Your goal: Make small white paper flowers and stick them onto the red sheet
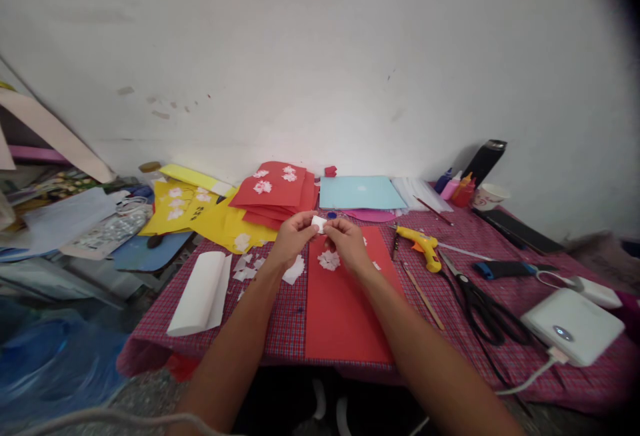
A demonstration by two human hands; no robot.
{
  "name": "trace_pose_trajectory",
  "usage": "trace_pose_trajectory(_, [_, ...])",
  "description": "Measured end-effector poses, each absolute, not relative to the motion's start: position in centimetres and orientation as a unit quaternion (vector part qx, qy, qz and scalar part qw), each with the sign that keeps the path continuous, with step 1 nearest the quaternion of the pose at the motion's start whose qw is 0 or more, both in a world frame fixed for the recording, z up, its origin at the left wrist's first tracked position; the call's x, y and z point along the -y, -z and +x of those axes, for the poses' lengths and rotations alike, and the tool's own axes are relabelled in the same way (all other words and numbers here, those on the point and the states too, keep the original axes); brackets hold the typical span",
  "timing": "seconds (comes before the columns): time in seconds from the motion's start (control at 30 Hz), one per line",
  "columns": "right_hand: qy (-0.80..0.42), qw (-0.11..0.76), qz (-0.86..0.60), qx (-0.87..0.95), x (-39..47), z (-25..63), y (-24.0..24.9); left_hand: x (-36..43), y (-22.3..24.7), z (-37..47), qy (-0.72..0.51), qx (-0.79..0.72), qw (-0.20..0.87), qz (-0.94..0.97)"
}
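Note:
My left hand [297,235] and my right hand [345,239] meet above the far end of a red sheet [345,316]. Between their fingertips they pinch a small white piece of paper [319,224]. Just below my hands, a white crumpled-paper flower [329,261] sits on the red sheet. Part of more white paper shows beside my right hand. Left of the sheet lie a white paper piece [294,270] and several torn scraps [245,269] on the checked cloth.
A white paper roll [197,296] lies at the left. Red cards [273,186], yellow cards [175,209] and a blue sheet [360,193] are along the back. On the right are a yellow glue gun [423,244], black scissors [483,306] and a white box [573,326].

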State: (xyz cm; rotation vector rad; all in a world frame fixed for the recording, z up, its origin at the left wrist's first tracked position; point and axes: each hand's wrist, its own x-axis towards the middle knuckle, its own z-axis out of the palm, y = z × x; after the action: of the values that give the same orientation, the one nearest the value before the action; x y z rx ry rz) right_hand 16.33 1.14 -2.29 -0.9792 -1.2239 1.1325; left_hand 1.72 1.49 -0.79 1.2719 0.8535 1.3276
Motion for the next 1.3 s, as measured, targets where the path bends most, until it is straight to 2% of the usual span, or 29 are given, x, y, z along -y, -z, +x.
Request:
trace_pose_trajectory(0.27, [-0.503, 0.551, -0.422, 0.515, -1.00, 16.29, 1.98, -1.71, 1.16, 1.66, -0.558, -0.328, 0.538, 0.540])
trace_pose_trajectory(0.93, [-0.525, 0.536, -0.410, 0.519, -0.71, 16.61, 1.49, -0.83, 0.77, 2.20, -0.524, -0.390, 0.363, 0.664])
trace_pose_trajectory(1.3, [-0.543, 0.539, -0.407, 0.499, -0.63, 16.58, 1.46, -0.81, 0.82, 2.18, -0.532, -0.388, 0.362, 0.660])
